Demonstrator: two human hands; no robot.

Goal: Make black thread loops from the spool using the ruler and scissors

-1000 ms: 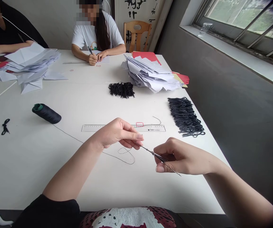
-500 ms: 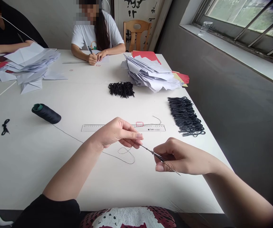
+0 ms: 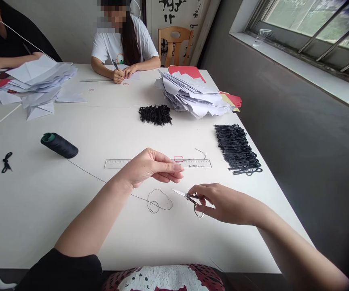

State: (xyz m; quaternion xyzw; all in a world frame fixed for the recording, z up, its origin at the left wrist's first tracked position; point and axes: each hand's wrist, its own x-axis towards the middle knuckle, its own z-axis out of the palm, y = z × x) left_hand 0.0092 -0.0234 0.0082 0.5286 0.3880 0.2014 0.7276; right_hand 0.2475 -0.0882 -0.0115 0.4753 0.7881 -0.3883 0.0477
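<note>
Silver scissors (image 3: pixel 189 198) in the right hand (image 3: pixel 225 204), fingers clamped on the handles, blade tips just beside a loop of black thread (image 3: pixel 159 201) on the white table (image 3: pixel 41 210). Left hand (image 3: pixel 153 167) over a clear ruler (image 3: pixel 119 163), fingertips together, with nothing visible between them.

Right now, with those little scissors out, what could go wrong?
The small scissors in the right hand point toward the left hand, so a slip might poke it. Their tips are also near the black thread loop, which could get snipped by mistake. The thread passes under the left forearm, so moving that arm might tug the spool.
</note>
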